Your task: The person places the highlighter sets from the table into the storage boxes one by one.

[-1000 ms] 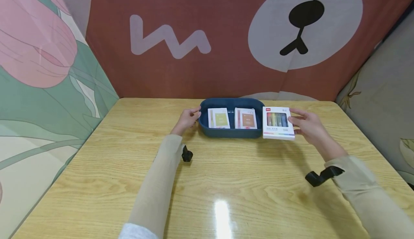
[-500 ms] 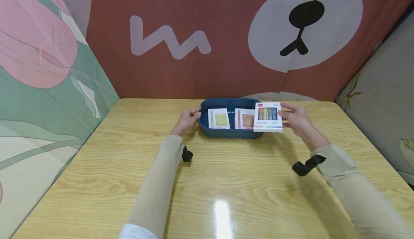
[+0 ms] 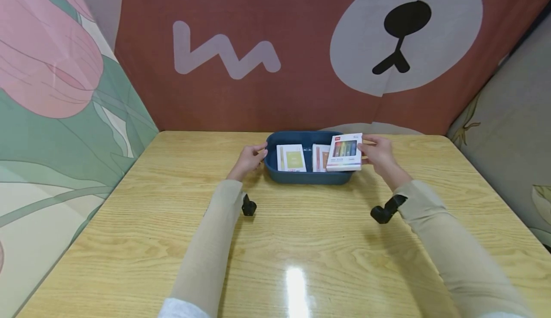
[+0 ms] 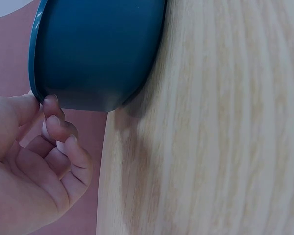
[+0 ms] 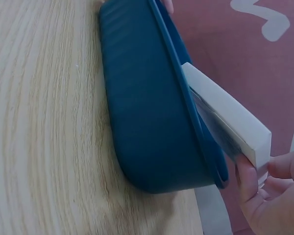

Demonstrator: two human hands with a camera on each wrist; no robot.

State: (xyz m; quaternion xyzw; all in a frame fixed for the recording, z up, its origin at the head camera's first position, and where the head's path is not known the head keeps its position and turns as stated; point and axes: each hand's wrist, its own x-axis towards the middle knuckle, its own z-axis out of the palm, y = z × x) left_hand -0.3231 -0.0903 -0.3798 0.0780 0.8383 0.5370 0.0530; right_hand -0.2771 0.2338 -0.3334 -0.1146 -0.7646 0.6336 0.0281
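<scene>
A dark blue plastic bin (image 3: 307, 178) stands at the back of the table. My left hand (image 3: 248, 160) pinches its left rim between thumb and curled fingers, as the left wrist view also shows. My right hand (image 3: 380, 154) grips the right edge of a white box of crayons (image 3: 344, 152), whose window shows coloured sticks. That box is tilted over the bin's right end; in the right wrist view one end reaches past the rim. Inside the bin lie a white box with a yellow-green label (image 3: 294, 159) and one with an orange label (image 3: 317, 158), partly covered by the crayons.
The wood-grain table (image 3: 301, 232) reaches to a red-brown cloth backdrop (image 3: 241, 103) right behind the bin. Printed cloth hangs on the left and right sides. A black wrist mount (image 3: 248, 205) sits on the left sleeve, another mount (image 3: 387, 210) on the right.
My right hand has carried the box of crayons leftward, from beside the bin's right end to over it, and the box has tilted. The left hand and the bin stay put.
</scene>
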